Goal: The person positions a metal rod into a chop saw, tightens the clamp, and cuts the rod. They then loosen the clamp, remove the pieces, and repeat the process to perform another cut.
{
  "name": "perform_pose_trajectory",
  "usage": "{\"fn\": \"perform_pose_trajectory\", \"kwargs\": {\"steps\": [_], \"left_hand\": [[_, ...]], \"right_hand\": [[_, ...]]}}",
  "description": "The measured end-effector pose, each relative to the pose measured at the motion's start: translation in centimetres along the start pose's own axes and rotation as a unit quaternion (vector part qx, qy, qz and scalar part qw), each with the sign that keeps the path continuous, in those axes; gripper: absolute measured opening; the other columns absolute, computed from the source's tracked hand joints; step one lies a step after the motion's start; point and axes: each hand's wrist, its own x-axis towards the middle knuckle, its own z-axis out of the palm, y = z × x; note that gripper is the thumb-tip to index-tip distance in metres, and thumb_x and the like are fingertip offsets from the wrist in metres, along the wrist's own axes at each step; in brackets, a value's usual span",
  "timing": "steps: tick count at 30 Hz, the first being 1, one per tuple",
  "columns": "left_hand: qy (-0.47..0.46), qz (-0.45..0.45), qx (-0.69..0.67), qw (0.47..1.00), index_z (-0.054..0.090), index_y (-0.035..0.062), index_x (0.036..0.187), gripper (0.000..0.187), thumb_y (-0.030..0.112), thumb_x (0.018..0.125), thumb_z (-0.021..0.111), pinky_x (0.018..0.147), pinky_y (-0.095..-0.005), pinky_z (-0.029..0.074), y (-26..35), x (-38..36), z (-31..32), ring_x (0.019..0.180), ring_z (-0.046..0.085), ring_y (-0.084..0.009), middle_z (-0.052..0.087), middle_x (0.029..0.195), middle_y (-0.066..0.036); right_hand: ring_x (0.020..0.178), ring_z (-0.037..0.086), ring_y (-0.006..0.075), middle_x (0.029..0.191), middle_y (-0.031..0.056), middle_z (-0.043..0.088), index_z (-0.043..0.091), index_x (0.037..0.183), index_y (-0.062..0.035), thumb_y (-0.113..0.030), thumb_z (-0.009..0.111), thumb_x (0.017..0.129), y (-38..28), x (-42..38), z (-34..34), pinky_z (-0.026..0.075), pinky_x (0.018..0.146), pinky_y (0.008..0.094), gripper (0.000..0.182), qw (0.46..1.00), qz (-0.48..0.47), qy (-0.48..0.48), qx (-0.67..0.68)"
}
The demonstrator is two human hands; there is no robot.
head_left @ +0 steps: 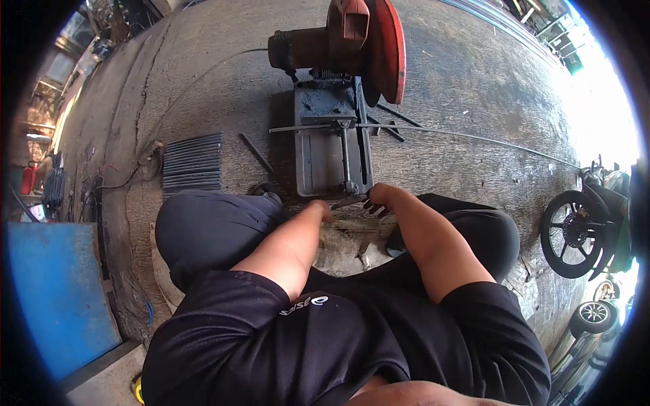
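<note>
A cut-off saw with a red guard stands on the floor in front of me, its head raised. Its grey base points toward my knees. A long thin metal rod lies crosswise in the saw's vise, from which a screw runs toward me. At the near end of the base, my right hand is closed around a narrow grey metal piece. My left hand is closed at the other end of this piece; its fingers are mostly hidden. The piece's kind cannot be made out.
Left of the saw lies a row of cut dark rods, with a single rod beside it. Several short pieces lie right of the base. A blue panel is at far left, a motorcycle wheel at right.
</note>
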Motion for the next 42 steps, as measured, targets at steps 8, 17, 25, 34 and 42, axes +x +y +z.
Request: {"fn": "perform_pose_trajectory", "kwargs": {"steps": [8, 17, 25, 34, 42], "left_hand": [[0.02, -0.022, -0.071, 0.997, 0.069, -0.0006, 0.088, 0.023, 0.016, 0.081, 0.054, 0.065, -0.0415, 0.053, -1.2, -2.2, -1.0, 0.078, 0.067, -0.0261, 0.067, 0.087, -0.018], [0.203, -0.048, -0.378, 0.902, 0.062, -0.0016, 0.109, 0.054, 0.044, 0.083, 0.051, 0.086, -0.0415, 0.048, 0.8, -5.6, -3.0, 0.103, 0.06, -0.0335, 0.062, 0.11, -0.023], [-0.008, -0.01, -0.332, 0.943, 0.056, -0.0012, 0.116, 0.074, 0.059, 0.073, 0.065, 0.069, -0.0405, 0.054, 2.8, -6.7, -3.3, 0.089, 0.062, -0.0297, 0.061, 0.11, -0.017], [0.18, -0.028, -0.147, 0.972, 0.065, 0.0038, 0.108, 0.037, 0.027, 0.079, 0.061, 0.089, -0.0381, 0.048, 1.5, -4.0, -1.9, 0.109, 0.059, -0.0298, 0.061, 0.117, -0.016], [0.181, -0.128, -0.231, 0.947, 0.064, 0.0015, 0.108, 0.035, 0.018, 0.078, 0.058, 0.093, -0.0403, 0.046, 1.2, -5.7, -3.5, 0.111, 0.057, -0.0334, 0.059, 0.118, -0.018]], "right_hand": [[0.102, 0.059, 0.0296, 0.13, 0.0107, 0.051, 0.059, 0.115, -0.0037, 0.003, 0.05, 0.083, 1.3, -4.5, -2.5, 0.05, 0.086, 0.0488, 0.034, 0.944, -0.083, -0.307, 0.084], [0.088, 0.065, 0.029, 0.12, 0.0081, 0.059, 0.058, 0.122, -0.0113, -0.015, 0.046, 0.092, 1.9, 0.8, -2.1, 0.055, 0.066, 0.0457, 0.032, 0.943, -0.001, 0.049, -0.328], [0.085, 0.067, 0.0261, 0.113, 0.0072, 0.063, 0.062, 0.108, -0.0045, -0.027, 0.048, 0.091, 1.6, 2.3, -1.4, 0.053, 0.062, 0.0442, 0.031, 0.946, -0.025, 0.08, -0.314], [0.073, 0.068, 0.0281, 0.106, 0.0181, 0.064, 0.064, 0.101, 0.0064, -0.007, 0.045, 0.085, 1.1, -0.7, -1.0, 0.054, 0.066, 0.0441, 0.028, 0.935, -0.066, 0.091, -0.338], [0.087, 0.065, 0.0276, 0.109, 0.0173, 0.063, 0.062, 0.104, 0.0042, -0.007, 0.048, 0.087, 2.9, 5.6, -2.9, 0.054, 0.074, 0.0428, 0.024, 0.889, -0.117, 0.022, -0.443]]}}
